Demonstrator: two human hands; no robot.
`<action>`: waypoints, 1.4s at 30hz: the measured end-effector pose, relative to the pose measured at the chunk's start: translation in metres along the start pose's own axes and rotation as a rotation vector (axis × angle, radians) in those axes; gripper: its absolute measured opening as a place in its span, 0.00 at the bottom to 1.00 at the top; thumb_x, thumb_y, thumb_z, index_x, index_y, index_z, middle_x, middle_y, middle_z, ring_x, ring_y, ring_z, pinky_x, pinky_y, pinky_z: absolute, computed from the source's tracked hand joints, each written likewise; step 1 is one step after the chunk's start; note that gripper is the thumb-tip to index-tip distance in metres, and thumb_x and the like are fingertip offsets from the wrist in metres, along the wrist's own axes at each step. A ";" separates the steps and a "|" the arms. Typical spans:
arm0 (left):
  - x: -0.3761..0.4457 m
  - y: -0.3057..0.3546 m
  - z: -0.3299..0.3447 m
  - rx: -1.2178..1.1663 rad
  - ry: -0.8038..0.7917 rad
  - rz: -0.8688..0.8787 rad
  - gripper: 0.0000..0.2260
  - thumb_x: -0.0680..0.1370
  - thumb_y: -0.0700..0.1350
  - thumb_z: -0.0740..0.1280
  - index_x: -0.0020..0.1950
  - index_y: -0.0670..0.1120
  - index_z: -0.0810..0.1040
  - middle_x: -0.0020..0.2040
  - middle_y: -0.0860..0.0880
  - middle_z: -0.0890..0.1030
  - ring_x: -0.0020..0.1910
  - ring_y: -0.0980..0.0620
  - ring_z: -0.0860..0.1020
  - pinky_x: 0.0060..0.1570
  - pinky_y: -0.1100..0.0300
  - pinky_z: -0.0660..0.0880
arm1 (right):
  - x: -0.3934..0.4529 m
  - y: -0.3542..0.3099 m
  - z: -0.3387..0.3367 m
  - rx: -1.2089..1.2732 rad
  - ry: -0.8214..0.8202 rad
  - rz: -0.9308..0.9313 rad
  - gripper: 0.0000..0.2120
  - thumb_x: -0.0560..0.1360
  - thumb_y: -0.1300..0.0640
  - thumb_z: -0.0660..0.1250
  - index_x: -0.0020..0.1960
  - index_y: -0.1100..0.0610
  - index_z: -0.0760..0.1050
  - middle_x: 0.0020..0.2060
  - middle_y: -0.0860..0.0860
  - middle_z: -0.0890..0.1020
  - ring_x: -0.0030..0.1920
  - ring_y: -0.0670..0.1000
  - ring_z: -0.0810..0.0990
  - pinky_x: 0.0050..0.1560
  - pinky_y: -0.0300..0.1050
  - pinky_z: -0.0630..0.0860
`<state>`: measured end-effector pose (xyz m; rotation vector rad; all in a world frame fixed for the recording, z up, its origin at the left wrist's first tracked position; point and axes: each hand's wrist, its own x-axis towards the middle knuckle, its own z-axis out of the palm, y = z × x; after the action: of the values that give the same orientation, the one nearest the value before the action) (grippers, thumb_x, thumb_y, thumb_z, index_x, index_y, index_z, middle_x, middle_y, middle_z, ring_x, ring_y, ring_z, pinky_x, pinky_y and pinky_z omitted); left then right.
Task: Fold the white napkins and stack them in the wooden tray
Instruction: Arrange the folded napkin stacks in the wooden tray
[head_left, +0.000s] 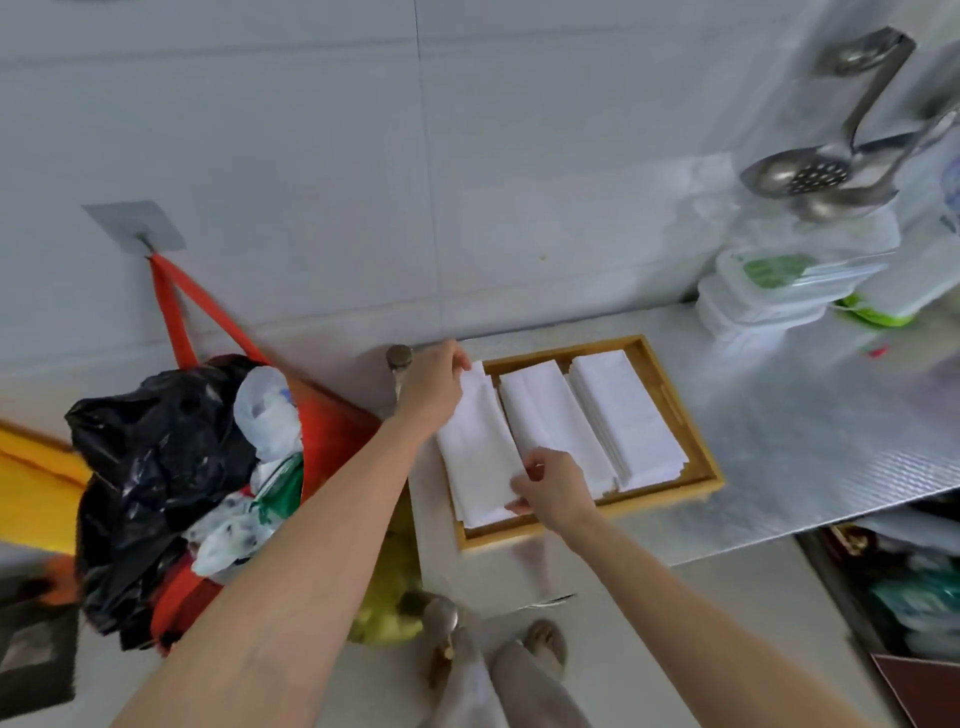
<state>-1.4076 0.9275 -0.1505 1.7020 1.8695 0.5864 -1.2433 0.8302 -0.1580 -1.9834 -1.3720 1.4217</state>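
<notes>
At the far left, one red bag (332, 421) hangs by its strap from one wall hook (136, 227), stuffed with a black plastic bag (150, 467) and several pale ones. Next comes the left hand (434, 387), its fingers pinching the far end of the leftmost napkin stack (480, 452). The right hand (553, 486) pinches the near end of that same stack, fingers curled on the cloth. The one wooden tray (670, 395) sits on the table (810, 441) and holds three stacks of folded white napkins side by side: the one held, a middle stack (556, 415), and a right stack (626, 415). Further right, a pile of clear plastic boxes (769, 296) stands at the table's back; how many I cannot tell. Above them, about three metal ladles (831, 171) hang on the wall.
</notes>
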 end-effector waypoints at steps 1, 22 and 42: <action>0.002 0.000 0.000 0.015 0.000 -0.001 0.09 0.80 0.38 0.58 0.51 0.47 0.78 0.54 0.47 0.80 0.52 0.48 0.77 0.55 0.50 0.75 | 0.001 -0.003 0.000 -0.060 0.003 -0.024 0.07 0.76 0.65 0.63 0.40 0.58 0.71 0.38 0.55 0.79 0.37 0.52 0.84 0.32 0.37 0.77; -0.027 0.151 0.127 -0.520 -0.372 -0.386 0.23 0.83 0.50 0.57 0.76 0.45 0.59 0.75 0.47 0.62 0.73 0.46 0.63 0.71 0.54 0.62 | 0.111 0.044 -0.188 -0.155 0.094 0.083 0.12 0.77 0.47 0.63 0.49 0.56 0.74 0.44 0.52 0.78 0.43 0.51 0.76 0.48 0.47 0.73; -0.010 0.178 0.179 -0.508 0.043 -0.721 0.25 0.83 0.51 0.54 0.78 0.48 0.51 0.73 0.46 0.64 0.69 0.45 0.68 0.68 0.48 0.68 | 0.143 0.053 -0.178 -0.077 -0.090 -0.001 0.10 0.80 0.54 0.60 0.57 0.59 0.73 0.50 0.56 0.79 0.43 0.50 0.76 0.39 0.39 0.73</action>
<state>-1.1558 0.9296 -0.1711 0.6351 1.9674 0.7041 -1.0585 0.9695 -0.1942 -1.9877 -1.4868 1.4960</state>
